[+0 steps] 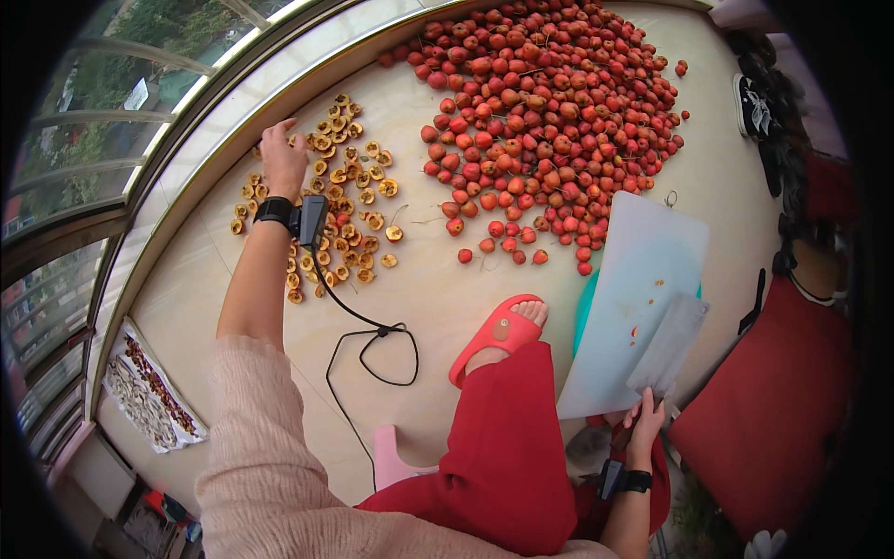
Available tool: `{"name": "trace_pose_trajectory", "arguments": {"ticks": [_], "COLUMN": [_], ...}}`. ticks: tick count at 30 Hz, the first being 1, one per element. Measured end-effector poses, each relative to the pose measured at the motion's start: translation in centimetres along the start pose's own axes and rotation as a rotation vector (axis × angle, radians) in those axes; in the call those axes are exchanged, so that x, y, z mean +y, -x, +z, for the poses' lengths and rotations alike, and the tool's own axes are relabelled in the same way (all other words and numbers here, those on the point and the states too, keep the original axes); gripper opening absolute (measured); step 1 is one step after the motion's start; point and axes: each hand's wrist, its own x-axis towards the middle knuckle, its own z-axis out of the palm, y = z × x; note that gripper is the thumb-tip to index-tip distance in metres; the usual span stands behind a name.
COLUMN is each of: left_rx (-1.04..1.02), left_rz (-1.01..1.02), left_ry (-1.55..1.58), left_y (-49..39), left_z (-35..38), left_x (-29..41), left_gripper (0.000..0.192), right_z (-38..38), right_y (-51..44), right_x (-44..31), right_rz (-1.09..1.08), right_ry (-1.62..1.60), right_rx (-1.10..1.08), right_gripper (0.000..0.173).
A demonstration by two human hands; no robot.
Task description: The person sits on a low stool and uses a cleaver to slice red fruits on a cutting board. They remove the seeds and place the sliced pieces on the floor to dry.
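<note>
My left hand (283, 159) reaches out over halved, cored hawthorn fruits (336, 175) spread cut side up on the tiled floor. Its fingers are bent, and whether anything is between them is hidden. In my right hand (645, 424) is the handle of a cleaver (670, 342), whose broad blade lies over a white cutting board (601, 349). Small scraps of fruit dot the board. Beneath it shows part of a turquoise basin (585, 307). A large heap of whole red hawthorns (552, 119) covers the floor ahead.
A black cable (346, 307) runs from my left wrist device and loops on the floor. My foot in a red slipper (492, 335) stands near the board. Shoes (754, 105) line the right side. Dried slices lie on a white sheet (185, 441) by the windows.
</note>
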Motion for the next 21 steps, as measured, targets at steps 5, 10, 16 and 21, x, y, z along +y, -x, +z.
{"name": "trace_pose_trajectory", "arguments": {"ticks": [5, 10, 16, 21], "left_rx": [-0.174, -0.188, -0.279, -0.225], "left_rz": [0.242, 0.303, 0.376, 0.372], "left_ry": [0.399, 0.218, -0.054, -0.156], "left_y": [5.2, 6.7, 6.6, 6.1], "left_z": [4.6, 9.1, 11.2, 11.4], "left_x": [9.4, 16.0, 18.6, 19.2], "left_gripper": [0.025, 0.038, 0.042, 0.038], "right_z": [0.1, -0.5, -0.9, -1.3], "right_y": [-0.5, -0.4, -0.4, -0.8], "right_x": [0.8, 1.2, 1.8, 2.5], "right_rz": [0.000, -0.019, 0.004, 0.001], "right_ry": [0.005, -0.010, -0.093, -0.089], "right_rx": [0.002, -0.023, -0.016, -0.044], "right_gripper": [0.018, 0.018, 0.019, 0.021]}}
